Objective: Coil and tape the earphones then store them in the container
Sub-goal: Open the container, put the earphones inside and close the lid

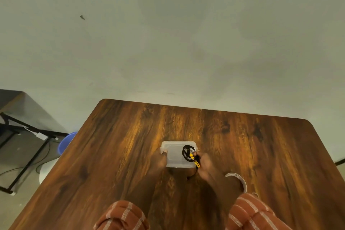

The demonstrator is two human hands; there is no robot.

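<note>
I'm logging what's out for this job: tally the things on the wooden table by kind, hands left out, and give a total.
Clear plastic container: 1
Coiled black earphones with a yellow tape band: 1
Roll of tape, partly hidden behind the right arm: 1
Total: 3

Between the hands, a frosted plastic box [174, 155]; beneath them, a glossy wood-grain table [115, 155]; by the right wrist, a papery tape roll [240, 180].
</note>
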